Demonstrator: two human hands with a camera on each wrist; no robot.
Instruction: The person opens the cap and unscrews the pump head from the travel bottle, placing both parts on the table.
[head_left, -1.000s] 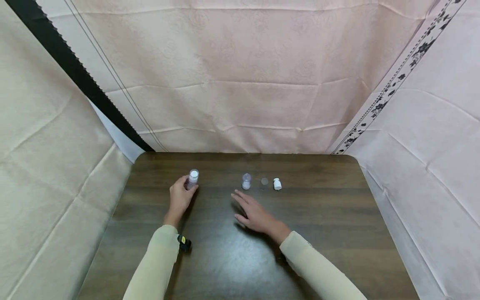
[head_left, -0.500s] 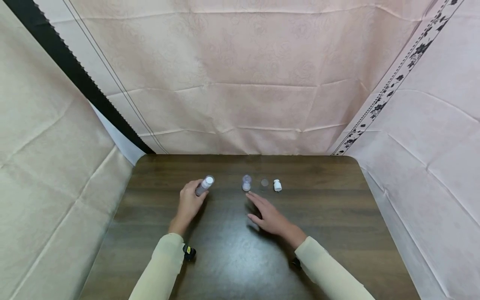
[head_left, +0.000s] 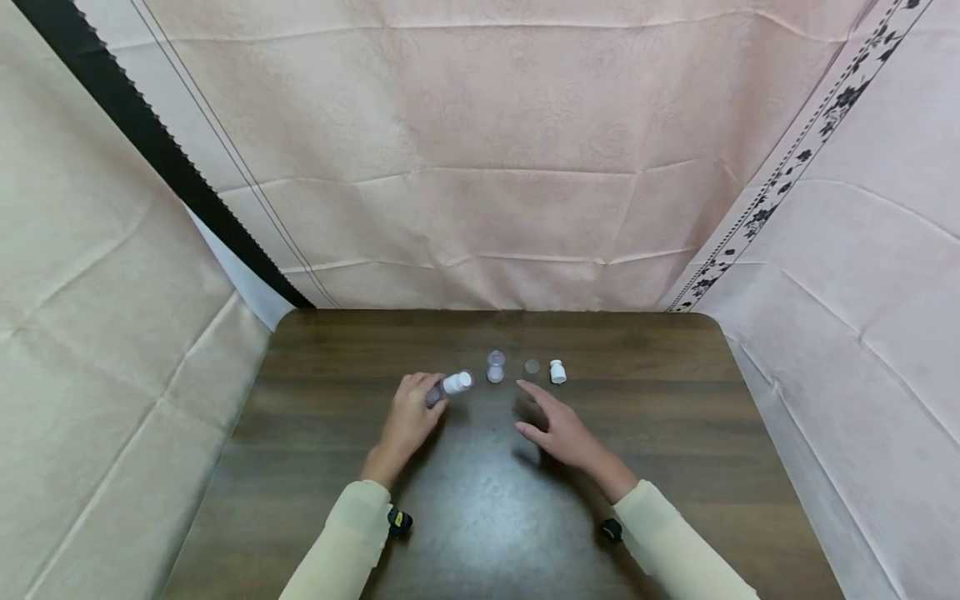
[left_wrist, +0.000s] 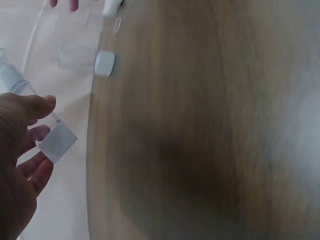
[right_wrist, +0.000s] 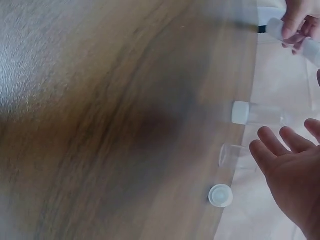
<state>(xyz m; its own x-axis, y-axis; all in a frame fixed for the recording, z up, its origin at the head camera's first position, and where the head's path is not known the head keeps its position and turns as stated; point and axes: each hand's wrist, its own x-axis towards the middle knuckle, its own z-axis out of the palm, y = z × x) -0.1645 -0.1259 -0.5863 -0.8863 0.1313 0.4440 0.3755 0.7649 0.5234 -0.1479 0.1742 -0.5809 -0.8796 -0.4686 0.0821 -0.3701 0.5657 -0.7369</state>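
My left hand [head_left: 408, 412] grips a small clear bottle with a white top [head_left: 456, 383], tilted to the right above the table. The left wrist view shows the bottle's square white end [left_wrist: 57, 142] beyond the fingertips. My right hand [head_left: 566, 433] hovers over the table with its fingers extended and thumb apart, holding nothing. Just beyond it stand a clear container with a white base [head_left: 496, 367], a small clear cup [head_left: 532, 367] and a white round piece [head_left: 558, 372] with a narrower top. In the right wrist view, the right fingers overlap the region beside the clear cup [right_wrist: 230, 156].
The dark wooden table [head_left: 480, 517] has a straight far edge with rounded corners. Pale cloth [head_left: 510, 167] hangs behind it and at both sides. A black wrist device [head_left: 400, 523] sits at the left cuff, another [head_left: 611, 530] below the right.
My left hand has moved right and nearer with the bottle, which has tipped from upright toward the right. My right hand has also shifted right. The three standing pieces have stayed put.
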